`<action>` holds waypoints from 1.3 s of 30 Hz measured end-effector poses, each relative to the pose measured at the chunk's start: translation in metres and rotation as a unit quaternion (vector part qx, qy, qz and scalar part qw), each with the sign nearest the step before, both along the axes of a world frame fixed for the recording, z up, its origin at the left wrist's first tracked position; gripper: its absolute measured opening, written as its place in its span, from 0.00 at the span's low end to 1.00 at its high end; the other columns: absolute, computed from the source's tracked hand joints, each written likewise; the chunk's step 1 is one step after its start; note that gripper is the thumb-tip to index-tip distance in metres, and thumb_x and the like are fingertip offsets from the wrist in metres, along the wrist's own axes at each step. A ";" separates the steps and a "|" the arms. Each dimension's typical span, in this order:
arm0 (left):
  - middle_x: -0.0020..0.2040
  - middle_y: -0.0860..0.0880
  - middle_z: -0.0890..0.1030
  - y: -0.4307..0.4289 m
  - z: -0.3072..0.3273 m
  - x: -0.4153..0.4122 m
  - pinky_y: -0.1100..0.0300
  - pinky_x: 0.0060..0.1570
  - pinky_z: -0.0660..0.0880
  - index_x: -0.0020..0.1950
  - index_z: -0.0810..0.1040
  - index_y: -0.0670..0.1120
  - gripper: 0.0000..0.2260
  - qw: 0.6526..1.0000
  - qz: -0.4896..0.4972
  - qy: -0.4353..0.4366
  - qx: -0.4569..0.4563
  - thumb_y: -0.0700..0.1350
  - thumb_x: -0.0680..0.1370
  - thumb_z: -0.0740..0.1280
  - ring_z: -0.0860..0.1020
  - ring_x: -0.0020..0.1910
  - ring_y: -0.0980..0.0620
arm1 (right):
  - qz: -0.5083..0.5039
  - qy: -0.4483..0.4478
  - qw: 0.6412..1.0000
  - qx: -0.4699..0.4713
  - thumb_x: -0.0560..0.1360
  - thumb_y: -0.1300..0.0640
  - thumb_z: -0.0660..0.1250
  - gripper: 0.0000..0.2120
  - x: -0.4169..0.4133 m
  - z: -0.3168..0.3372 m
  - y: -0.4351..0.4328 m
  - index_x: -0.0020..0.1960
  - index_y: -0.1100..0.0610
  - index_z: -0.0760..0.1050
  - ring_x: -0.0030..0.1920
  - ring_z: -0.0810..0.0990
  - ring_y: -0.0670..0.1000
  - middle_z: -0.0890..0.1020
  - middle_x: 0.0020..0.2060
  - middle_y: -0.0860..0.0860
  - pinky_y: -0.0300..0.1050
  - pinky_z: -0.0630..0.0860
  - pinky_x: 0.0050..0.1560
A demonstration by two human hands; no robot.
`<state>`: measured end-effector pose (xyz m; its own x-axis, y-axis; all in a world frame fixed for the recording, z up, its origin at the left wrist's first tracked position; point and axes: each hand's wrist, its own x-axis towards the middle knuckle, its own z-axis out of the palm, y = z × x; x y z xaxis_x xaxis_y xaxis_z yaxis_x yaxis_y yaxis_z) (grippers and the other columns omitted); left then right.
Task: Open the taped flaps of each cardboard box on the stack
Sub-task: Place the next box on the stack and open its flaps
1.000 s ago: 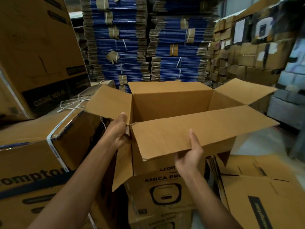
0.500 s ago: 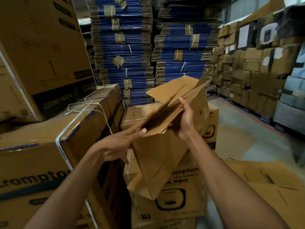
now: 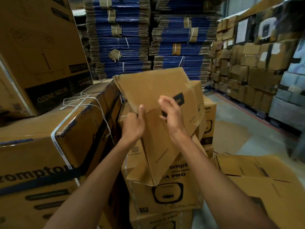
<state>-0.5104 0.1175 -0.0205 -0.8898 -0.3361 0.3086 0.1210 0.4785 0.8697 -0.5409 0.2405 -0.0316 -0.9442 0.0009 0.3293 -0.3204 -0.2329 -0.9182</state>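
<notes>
A brown cardboard box point(image 3: 153, 90), folded flat with its flaps loose, is held up in front of me above the stack. My left hand point(image 3: 134, 124) grips its left edge with thumb and curled fingers. My right hand point(image 3: 171, 116) lies against the flattened panel near a black printed label; it is blurred and its fingers look loosely bent. Under it stand closed Crompton boxes point(image 3: 166, 192), one on another, with a black heater outline printed on the front.
Large taped Crompton cartons point(image 3: 49, 146) stand at the left with white strapping point(image 3: 85, 103) lying on top. Flattened boxes point(image 3: 257, 179) lie at the lower right. Tall bundles of blue flat cartons point(image 3: 148, 38) stand behind. Stacked boxes point(image 3: 247, 63) line the right wall beside grey floor point(image 3: 234, 123).
One second ago the box stood open on the stack with both hands on its front flap. It has since been collapsed flat and lifted, and both hands have shifted up onto the flattened panel.
</notes>
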 end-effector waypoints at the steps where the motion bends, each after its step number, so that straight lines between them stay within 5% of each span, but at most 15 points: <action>1: 0.41 0.43 0.81 0.005 0.007 -0.006 0.53 0.37 0.72 0.44 0.79 0.42 0.24 1.000 0.009 0.006 0.023 0.58 0.86 0.55 0.78 0.37 0.47 | -0.019 0.027 0.999 0.013 0.81 0.56 0.66 0.09 0.015 -0.007 -0.002 0.59 0.54 0.80 0.54 0.81 0.46 0.84 0.55 0.49 0.48 0.77 0.56; 4: 0.38 0.48 0.76 0.012 0.030 -0.026 0.54 0.40 0.69 0.38 0.71 0.47 0.22 0.997 0.062 0.000 0.050 0.56 0.87 0.53 0.74 0.36 0.51 | 0.102 0.003 0.993 0.063 0.79 0.65 0.64 0.08 0.061 -0.037 -0.009 0.46 0.60 0.81 0.38 0.82 0.52 0.85 0.39 0.58 0.47 0.78 0.43; 7: 0.46 0.45 0.79 0.019 0.048 -0.048 0.53 0.44 0.72 0.42 0.70 0.47 0.19 0.987 0.068 -0.007 0.143 0.56 0.86 0.53 0.77 0.43 0.47 | 0.287 -0.173 0.940 0.065 0.82 0.55 0.66 0.09 0.089 -0.072 -0.025 0.57 0.60 0.80 0.46 0.84 0.54 0.85 0.53 0.61 0.49 0.80 0.48; 9: 0.48 0.44 0.80 0.021 0.054 -0.059 0.53 0.44 0.75 0.49 0.72 0.45 0.16 0.969 0.056 -0.001 0.242 0.54 0.86 0.55 0.80 0.44 0.47 | 0.322 -0.276 0.903 -0.072 0.80 0.48 0.69 0.13 0.093 -0.088 -0.035 0.61 0.53 0.77 0.53 0.83 0.56 0.81 0.62 0.59 0.55 0.80 0.55; 12: 0.41 0.46 0.79 0.022 0.054 -0.064 0.57 0.37 0.78 0.58 0.72 0.40 0.13 0.924 0.036 0.014 0.382 0.49 0.86 0.56 0.80 0.37 0.48 | 0.220 -0.289 0.883 -0.296 0.75 0.45 0.70 0.18 0.086 -0.093 -0.028 0.62 0.52 0.76 0.63 0.80 0.59 0.77 0.67 0.56 0.64 0.73 0.65; 16: 0.38 0.46 0.80 0.020 0.032 -0.044 0.60 0.27 0.77 0.49 0.72 0.41 0.11 0.873 0.045 0.016 0.485 0.44 0.87 0.55 0.81 0.29 0.50 | 0.076 -0.233 0.824 -0.511 0.73 0.49 0.71 0.30 0.069 -0.088 0.009 0.73 0.46 0.67 0.70 0.73 0.62 0.71 0.73 0.56 0.66 0.67 0.72; 18: 0.42 0.43 0.84 0.017 0.011 -0.037 0.56 0.30 0.81 0.55 0.75 0.40 0.10 0.847 0.048 0.018 0.530 0.43 0.86 0.57 0.84 0.32 0.48 | 0.008 -0.211 0.836 -0.506 0.72 0.49 0.73 0.28 0.061 -0.083 0.029 0.71 0.51 0.71 0.68 0.75 0.62 0.77 0.69 0.57 0.66 0.70 0.70; 21: 0.55 0.43 0.85 0.023 -0.024 -0.026 0.43 0.55 0.82 0.61 0.76 0.43 0.10 0.821 0.053 -0.002 0.568 0.45 0.85 0.60 0.85 0.51 0.43 | -0.068 -0.191 0.871 -0.448 0.76 0.45 0.70 0.24 0.053 -0.074 0.054 0.70 0.50 0.73 0.64 0.78 0.60 0.81 0.63 0.56 0.61 0.73 0.68; 23: 0.56 0.45 0.85 0.034 -0.040 -0.014 0.44 0.61 0.79 0.62 0.76 0.46 0.09 0.815 0.043 -0.011 0.578 0.44 0.85 0.60 0.84 0.53 0.46 | -0.100 -0.189 0.889 -0.405 0.81 0.45 0.65 0.19 0.047 -0.071 0.068 0.69 0.50 0.73 0.62 0.79 0.59 0.81 0.61 0.56 0.59 0.75 0.66; 27: 0.58 0.44 0.82 0.053 -0.050 0.002 0.44 0.57 0.81 0.69 0.74 0.45 0.14 0.797 -0.010 -0.027 0.604 0.42 0.84 0.60 0.82 0.55 0.47 | -0.139 -0.193 0.906 -0.350 0.84 0.49 0.61 0.16 0.042 -0.071 0.097 0.69 0.54 0.73 0.61 0.81 0.60 0.82 0.61 0.57 0.59 0.78 0.62; 31: 0.56 0.43 0.81 0.074 -0.055 0.001 0.48 0.42 0.81 0.65 0.74 0.45 0.11 0.795 -0.065 -0.065 0.600 0.43 0.84 0.60 0.80 0.54 0.46 | -0.193 -0.169 0.917 -0.305 0.85 0.53 0.60 0.08 0.045 -0.061 0.131 0.56 0.54 0.76 0.54 0.82 0.59 0.84 0.52 0.56 0.60 0.78 0.57; 39: 0.60 0.42 0.81 0.158 -0.074 0.011 0.53 0.45 0.81 0.67 0.75 0.44 0.14 0.799 -0.161 -0.116 0.568 0.40 0.82 0.63 0.80 0.58 0.45 | -0.262 -0.153 0.903 -0.303 0.83 0.57 0.62 0.03 0.075 -0.075 0.235 0.52 0.55 0.74 0.48 0.84 0.57 0.84 0.49 0.56 0.60 0.81 0.55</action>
<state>-0.4998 0.2759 -0.0950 -0.9757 -0.0240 -0.2177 -0.1482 -0.6592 0.7372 -0.4660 0.4754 -0.1064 -0.8089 0.5663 -0.1579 -0.2850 -0.6127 -0.7372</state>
